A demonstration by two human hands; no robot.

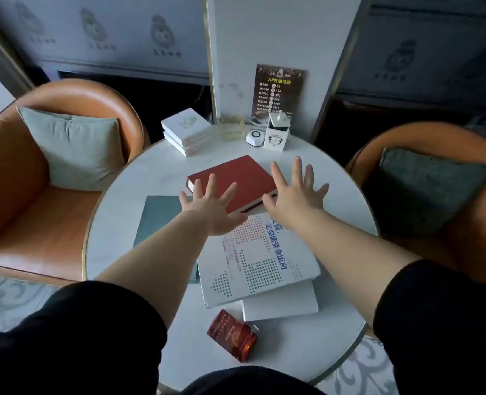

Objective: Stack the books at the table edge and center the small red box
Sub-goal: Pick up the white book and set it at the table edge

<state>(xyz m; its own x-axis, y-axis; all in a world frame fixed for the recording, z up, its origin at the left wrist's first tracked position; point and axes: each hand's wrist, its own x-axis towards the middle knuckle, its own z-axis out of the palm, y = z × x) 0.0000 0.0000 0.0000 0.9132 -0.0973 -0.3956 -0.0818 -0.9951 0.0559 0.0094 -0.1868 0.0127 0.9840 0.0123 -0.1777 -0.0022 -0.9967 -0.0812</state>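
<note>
A thick red book point(236, 178) lies mid-table. My left hand point(211, 205) hovers spread over its near-left corner, and my right hand point(294, 192) is spread at its right end; both hold nothing. A teal book point(156, 215) lies left, partly under my left forearm. A white book with dotted print point(260, 263) rests askew on another white book point(281, 305). The small red box point(233, 334) lies near the table's front edge. Two white books point(186, 131) are stacked at the far-left edge.
The round white table point(122, 252) carries a glass ashtray point(231, 128), a call button point(255, 137), a white toothpick box point(277, 132) and a dark price card point(280, 91) against the pillar. Orange armchairs with cushions stand left point(30, 178) and right point(441, 195).
</note>
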